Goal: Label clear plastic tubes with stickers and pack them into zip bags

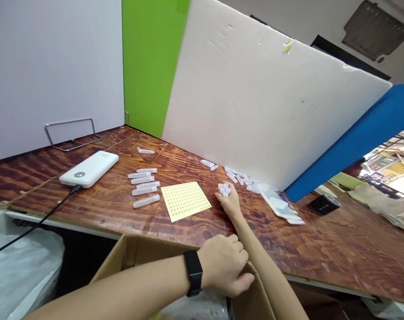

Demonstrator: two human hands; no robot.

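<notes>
My right hand (pixel 229 201) rests on the wood-grain table (pixel 275 240) with several small translucent plastic tubes (pixel 223 190) bunched in its fingers. More loose tubes (pixel 142 184) lie to its left, beside a pale yellow dotted sheet (pixel 185 201). Another scattered group (pixel 238 178) lies against the foot of a white board (pixel 255 93). My left hand (pixel 223 266), with a black wristband (pixel 192 272) on its wrist, is curled over the edge of a cardboard box flap (pixel 251 289). The box interior is mostly hidden below the table edge.
A white power bank (pixel 88 169) with a black cable (pixel 49 218) lies at the left. Plastic bags (pixel 282 209) sit right of the tubes. A black object (pixel 324 204) stands further right. Upright panels in white, green and blue edge the table's far side.
</notes>
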